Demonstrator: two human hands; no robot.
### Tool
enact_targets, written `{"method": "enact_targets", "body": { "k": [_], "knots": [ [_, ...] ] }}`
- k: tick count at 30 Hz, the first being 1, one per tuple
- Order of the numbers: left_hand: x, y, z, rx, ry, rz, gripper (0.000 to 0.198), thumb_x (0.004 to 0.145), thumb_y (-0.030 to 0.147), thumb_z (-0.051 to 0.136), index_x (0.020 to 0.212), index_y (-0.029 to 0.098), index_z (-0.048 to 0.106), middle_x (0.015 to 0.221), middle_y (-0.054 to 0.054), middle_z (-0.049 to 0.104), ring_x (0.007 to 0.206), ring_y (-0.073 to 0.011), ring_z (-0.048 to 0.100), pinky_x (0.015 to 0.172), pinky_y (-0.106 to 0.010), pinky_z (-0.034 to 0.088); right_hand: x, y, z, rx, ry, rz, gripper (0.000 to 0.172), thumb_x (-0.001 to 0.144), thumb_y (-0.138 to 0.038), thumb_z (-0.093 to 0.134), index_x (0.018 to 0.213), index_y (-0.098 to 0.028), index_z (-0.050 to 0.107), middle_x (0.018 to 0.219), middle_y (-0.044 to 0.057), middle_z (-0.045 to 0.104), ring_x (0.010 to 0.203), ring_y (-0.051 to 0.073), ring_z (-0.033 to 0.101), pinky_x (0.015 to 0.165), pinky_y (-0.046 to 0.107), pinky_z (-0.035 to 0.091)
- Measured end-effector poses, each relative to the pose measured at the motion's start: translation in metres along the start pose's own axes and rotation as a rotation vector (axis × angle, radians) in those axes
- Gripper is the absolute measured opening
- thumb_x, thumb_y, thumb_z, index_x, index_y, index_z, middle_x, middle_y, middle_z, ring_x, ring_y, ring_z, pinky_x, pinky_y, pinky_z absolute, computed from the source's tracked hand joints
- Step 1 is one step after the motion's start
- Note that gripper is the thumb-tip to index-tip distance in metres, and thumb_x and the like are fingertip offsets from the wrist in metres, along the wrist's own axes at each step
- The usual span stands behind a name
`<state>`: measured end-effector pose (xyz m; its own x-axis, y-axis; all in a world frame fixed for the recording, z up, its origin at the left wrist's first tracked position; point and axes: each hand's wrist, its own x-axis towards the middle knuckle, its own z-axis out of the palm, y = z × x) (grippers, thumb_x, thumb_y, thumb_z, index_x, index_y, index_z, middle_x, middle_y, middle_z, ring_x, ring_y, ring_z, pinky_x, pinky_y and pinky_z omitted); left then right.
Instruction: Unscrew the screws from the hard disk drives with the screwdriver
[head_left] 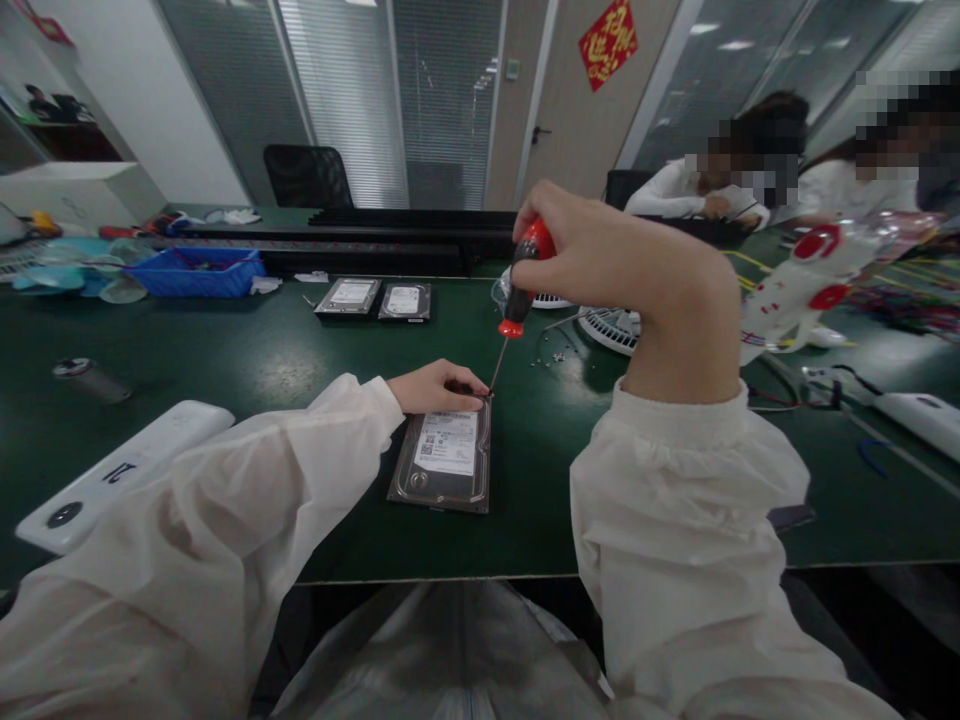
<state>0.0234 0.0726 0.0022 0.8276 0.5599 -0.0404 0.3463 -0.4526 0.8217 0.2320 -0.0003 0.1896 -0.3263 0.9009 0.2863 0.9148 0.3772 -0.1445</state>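
A hard drive (450, 450) with a white label lies flat on the green table in front of me. My left hand (441, 386) grips its far end, thumb over the label's top edge and the fingers curled behind. Raised above the table, my right hand (551, 245) is closed around the red and black handle of a screwdriver (517, 300). The shaft slants down and its tip meets the drive's far right corner, close to my left fingertips. Whether a screw sits under the tip is too small to make out.
Two more hard drives (405, 301) lie farther back. Small screws (559, 357) are scattered right of the drive, near a white round grille (611, 328). A blue tray (196, 273), a can (91, 380) and a white device (124, 475) are leftward. Two people (712, 190) sit across the table.
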Motion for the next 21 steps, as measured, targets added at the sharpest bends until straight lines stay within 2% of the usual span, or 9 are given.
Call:
{"method": "enact_targets", "body": {
  "k": [3, 7, 10, 13, 15, 19, 21],
  "knots": [
    [0.000, 0.003, 0.001, 0.001, 0.014, 0.017, 0.040, 0.088, 0.043, 0.071, 0.119, 0.019, 0.074, 0.118, -0.007, 0.072, 0.106, -0.0232, 0.067, 0.095, -0.040, 0.051, 0.003, 0.001, 0.002, 0.003, -0.013, -0.055, 0.025, 0.082, -0.030, 0.057, 0.106, -0.021, 0.056, 0.104, 0.010, 0.068, 0.084, 0.024, 0.059, 0.070, 0.036, 0.039],
    [0.000, 0.008, 0.004, 0.001, 0.032, 0.026, 0.038, 0.086, 0.040, 0.071, 0.115, 0.015, 0.075, 0.115, -0.008, 0.074, 0.103, -0.0226, 0.068, 0.094, -0.038, 0.051, 0.011, 0.001, 0.008, 0.003, 0.069, -0.112, 0.021, 0.088, -0.042, 0.056, 0.090, -0.021, 0.060, 0.103, 0.012, 0.069, 0.097, 0.029, 0.062, 0.082, 0.040, 0.043],
    [0.000, 0.008, 0.004, -0.001, 0.035, 0.023, 0.039, 0.086, 0.041, 0.071, 0.115, 0.015, 0.075, 0.114, -0.008, 0.074, 0.102, -0.0223, 0.068, 0.092, -0.037, 0.052, 0.012, 0.002, 0.009, 0.054, 0.077, -0.155, 0.014, 0.083, -0.030, 0.059, 0.093, -0.022, 0.061, 0.106, 0.011, 0.069, 0.100, 0.028, 0.062, 0.085, 0.040, 0.044],
    [0.000, 0.005, 0.004, -0.007, 0.033, 0.014, 0.040, 0.086, 0.043, 0.071, 0.117, 0.017, 0.074, 0.115, -0.007, 0.074, 0.101, -0.0221, 0.068, 0.091, -0.037, 0.052, 0.008, 0.002, 0.007, 0.121, 0.059, -0.124, 0.035, 0.075, -0.023, 0.062, 0.110, -0.020, 0.059, 0.111, 0.009, 0.068, 0.094, 0.024, 0.061, 0.078, 0.036, 0.043],
    [0.000, 0.004, 0.004, -0.008, 0.031, 0.004, 0.042, 0.086, 0.044, 0.071, 0.118, 0.018, 0.074, 0.114, -0.007, 0.073, 0.100, -0.0223, 0.068, 0.090, -0.038, 0.052, 0.006, 0.002, 0.006, 0.146, 0.017, -0.117, 0.040, 0.073, -0.023, 0.064, 0.112, -0.020, 0.058, 0.108, 0.008, 0.068, 0.088, 0.022, 0.060, 0.073, 0.034, 0.042],
    [-0.001, 0.003, 0.003, 0.000, 0.020, -0.005, 0.044, 0.087, 0.047, 0.071, 0.120, 0.018, 0.074, 0.112, -0.007, 0.073, 0.098, -0.0226, 0.068, 0.089, -0.039, 0.052, 0.008, 0.002, 0.006, 0.139, 0.009, -0.154, 0.018, 0.082, -0.032, 0.061, 0.096, -0.022, 0.058, 0.106, 0.008, 0.068, 0.089, 0.022, 0.059, 0.075, 0.035, 0.041],
    [-0.001, 0.004, 0.002, 0.003, 0.021, -0.002, 0.044, 0.087, 0.048, 0.071, 0.119, 0.019, 0.074, 0.113, -0.007, 0.073, 0.100, -0.0228, 0.068, 0.090, -0.039, 0.051, 0.010, 0.001, 0.007, 0.106, 0.046, -0.150, 0.016, 0.086, -0.039, 0.059, 0.089, -0.023, 0.057, 0.102, 0.008, 0.069, 0.091, 0.024, 0.059, 0.078, 0.036, 0.041]
  ]
}}
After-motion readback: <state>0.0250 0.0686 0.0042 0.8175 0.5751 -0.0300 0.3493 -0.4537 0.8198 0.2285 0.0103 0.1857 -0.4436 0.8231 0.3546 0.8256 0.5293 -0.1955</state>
